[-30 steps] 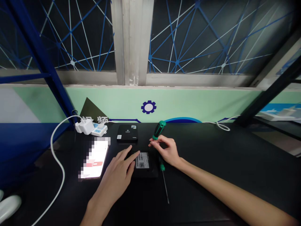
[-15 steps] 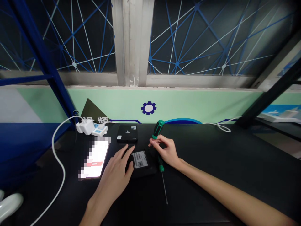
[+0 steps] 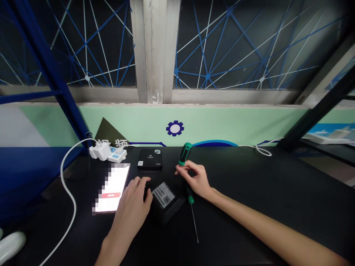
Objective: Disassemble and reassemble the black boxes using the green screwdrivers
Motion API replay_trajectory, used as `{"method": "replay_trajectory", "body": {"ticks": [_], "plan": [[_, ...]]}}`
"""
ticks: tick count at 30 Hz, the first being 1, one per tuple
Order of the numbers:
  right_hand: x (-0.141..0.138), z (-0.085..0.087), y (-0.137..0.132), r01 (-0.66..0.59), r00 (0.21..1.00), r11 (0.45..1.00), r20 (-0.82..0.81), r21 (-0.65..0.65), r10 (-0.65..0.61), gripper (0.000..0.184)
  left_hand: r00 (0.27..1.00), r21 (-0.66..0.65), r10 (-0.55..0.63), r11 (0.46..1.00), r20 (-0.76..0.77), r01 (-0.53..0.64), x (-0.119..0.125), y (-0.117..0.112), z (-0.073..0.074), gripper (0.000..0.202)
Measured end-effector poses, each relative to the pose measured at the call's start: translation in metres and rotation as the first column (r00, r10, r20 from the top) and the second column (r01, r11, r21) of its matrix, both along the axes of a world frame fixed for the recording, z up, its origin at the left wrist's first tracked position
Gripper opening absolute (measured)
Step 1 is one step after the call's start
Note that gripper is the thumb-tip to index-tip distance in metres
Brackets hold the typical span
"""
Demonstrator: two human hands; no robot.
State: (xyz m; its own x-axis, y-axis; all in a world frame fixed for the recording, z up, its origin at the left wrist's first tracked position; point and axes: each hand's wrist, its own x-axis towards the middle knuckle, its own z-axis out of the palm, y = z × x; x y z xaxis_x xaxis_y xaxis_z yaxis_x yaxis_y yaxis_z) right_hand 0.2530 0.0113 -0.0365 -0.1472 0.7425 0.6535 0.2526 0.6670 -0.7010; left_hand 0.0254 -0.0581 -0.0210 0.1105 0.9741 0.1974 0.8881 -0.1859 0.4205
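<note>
A black set-top box (image 3: 171, 209) lies turned at an angle on the table, its white printed label (image 3: 164, 194) facing up. My left hand (image 3: 135, 199) is at its left corner, with the thumb and curled fingers closed about that edge; part of the grip is hidden. In the fingers of my right hand (image 3: 197, 178), a green and black screwdriver (image 3: 185, 153) stands upright, handle on top, its tip hard to make out. Under that hand a second screwdriver (image 3: 190, 200) lies on the table, blade toward me.
Another flat black box (image 3: 150, 159) sits behind the labelled one. A lit phone (image 3: 112, 190) lies left of my left hand. Farther back is a white power strip (image 3: 117, 154) with a plug, and a white cable (image 3: 66, 184) curves along the left side. Window frames and a green wall close off the back.
The labelled set-top box has turned clockwise and shifted slightly. My left hand has drawn back from lying over it to its left corner, fingers more curled. My right hand has barely moved.
</note>
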Motion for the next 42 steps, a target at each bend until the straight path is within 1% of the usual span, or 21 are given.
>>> {"method": "replay_trajectory", "body": {"ticks": [5,11,17,22,26,30,32,35,38,42], "plan": [[0.001,-0.003,0.001,-0.001,1.000,1.000,-0.001,-0.007,0.001,0.019,1.000,-0.033,0.006,0.999,0.004,-0.006,-0.004,0.003,-0.002,0.027],[-0.001,0.000,0.001,0.026,1.000,1.000,-0.014,-0.003,-0.027,0.024,0.999,0.012,0.001,1.000,0.045,-0.002,-0.005,0.004,-0.003,0.024],[0.000,-0.001,0.000,0.034,0.999,0.999,-0.021,0.011,-0.034,0.021,0.998,0.002,0.056,0.998,0.008,-0.056,-0.003,0.001,0.005,0.022],[0.000,0.000,0.000,0.059,0.998,0.998,-0.003,0.016,-0.059,0.028,0.995,-0.023,0.090,0.996,-0.044,-0.091,0.000,-0.002,0.011,0.023],[0.000,0.000,-0.001,0.065,0.998,0.998,0.004,0.014,-0.065,0.030,0.999,-0.089,0.045,0.995,-0.027,-0.047,0.000,-0.001,0.008,0.030],[0.001,-0.002,0.000,0.052,0.999,0.999,0.010,0.009,-0.052,0.028,0.999,-0.128,-0.019,0.992,-0.026,0.015,-0.002,0.001,0.003,0.039],[0.001,-0.003,0.000,0.045,0.999,0.999,0.014,0.011,-0.045,0.027,1.000,-0.105,-0.015,0.994,-0.025,0.012,-0.001,0.001,0.000,0.043],[0.001,-0.002,0.000,0.032,0.999,0.999,0.003,0.010,-0.032,0.024,1.000,-0.036,-0.002,0.999,-0.024,0.002,0.000,0.001,-0.003,0.047],[0.000,0.000,-0.001,0.020,1.000,1.000,-0.003,0.010,-0.020,0.024,0.999,-0.002,-0.024,1.000,-0.036,0.024,-0.001,0.001,-0.004,0.047],[-0.001,0.002,-0.002,0.022,1.000,1.000,0.004,0.021,-0.022,0.026,0.997,0.008,-0.066,0.998,-0.045,0.067,-0.002,0.002,-0.003,0.044]]}}
